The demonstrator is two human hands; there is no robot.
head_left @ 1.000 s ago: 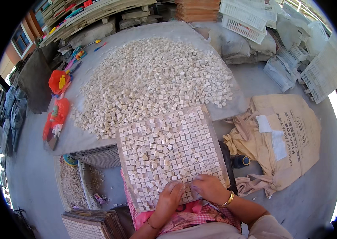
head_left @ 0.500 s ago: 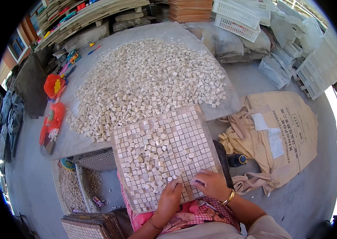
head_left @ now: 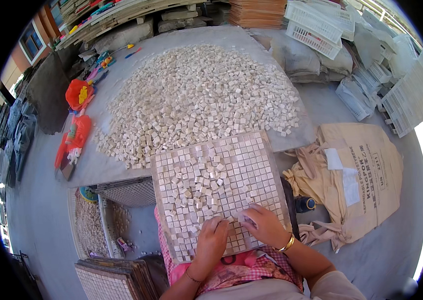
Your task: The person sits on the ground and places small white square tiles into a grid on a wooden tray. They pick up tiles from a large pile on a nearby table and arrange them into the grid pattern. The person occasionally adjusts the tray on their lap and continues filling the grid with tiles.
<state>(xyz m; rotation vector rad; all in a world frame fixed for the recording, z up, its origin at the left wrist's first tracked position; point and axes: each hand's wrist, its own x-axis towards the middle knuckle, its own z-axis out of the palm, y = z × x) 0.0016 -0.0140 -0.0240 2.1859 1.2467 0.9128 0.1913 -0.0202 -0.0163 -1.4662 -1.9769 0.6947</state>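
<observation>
Pale tiles (head_left: 211, 186) lie across the lower-centre grid tray (head_left: 279, 192), some cells unfilled; the right hand (head_left: 266, 227) has edged upward, apart from the left hand (head_left: 212, 239), grips unclear.

White crates (head_left: 316, 41), beige sack (head_left: 377, 195)

Beige sack (head_left: 379, 200) — dark printed Latin letters (head_left: 369, 175), Chinese characters, a boxed code (head_left: 384, 172)
</observation>
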